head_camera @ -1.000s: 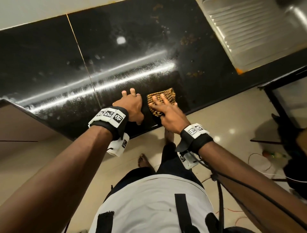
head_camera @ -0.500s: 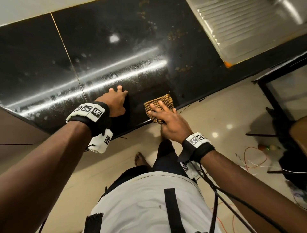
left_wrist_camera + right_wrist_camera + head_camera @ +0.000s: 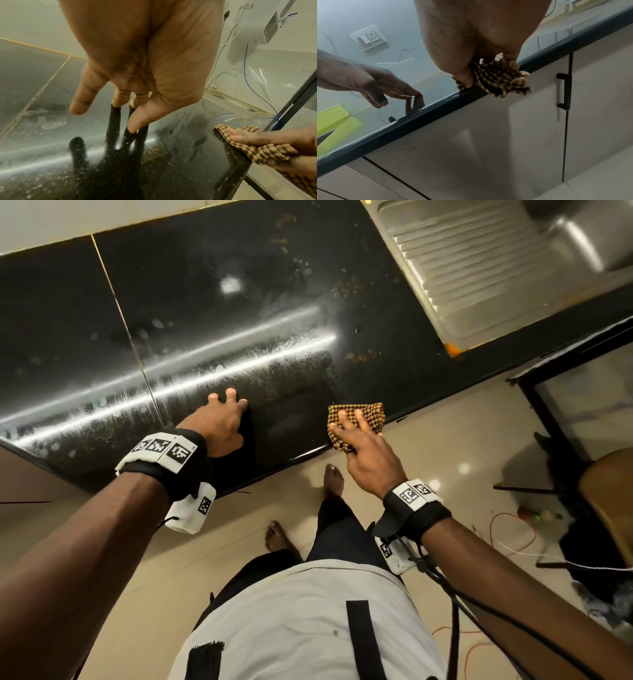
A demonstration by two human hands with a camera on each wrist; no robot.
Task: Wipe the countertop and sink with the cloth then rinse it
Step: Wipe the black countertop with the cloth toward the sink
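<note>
A brown-and-tan checked cloth [image 3: 358, 419] [image 3: 247, 146] [image 3: 498, 79] lies bunched at the front edge of the black glossy countertop [image 3: 212, 302] [image 3: 34, 75]. My right hand [image 3: 359, 440] [image 3: 471, 75] holds it, fingers on top and thumb curled beneath at the edge. To its left, my left hand [image 3: 226, 409] [image 3: 120, 102] rests with straight fingertips touching the counter, holding nothing. The steel sink's ribbed drainboard [image 3: 479, 275] lies at the upper right. Brown crumbs and stains [image 3: 346, 287] dot the counter near it.
Grey cabinet doors with a black handle [image 3: 563, 92] hang below the counter edge. A tap [image 3: 221, 79] and trailing cables stand by the far wall. A yellow-green object [image 3: 332, 121] lies on the counter's left. My bare feet [image 3: 277, 537] and loose wires are on the tiled floor.
My right hand has drawn the cloth toward me and to the right, to the counter's front edge. The left hand stays planted on the counter; the gap between hands has widened.
</note>
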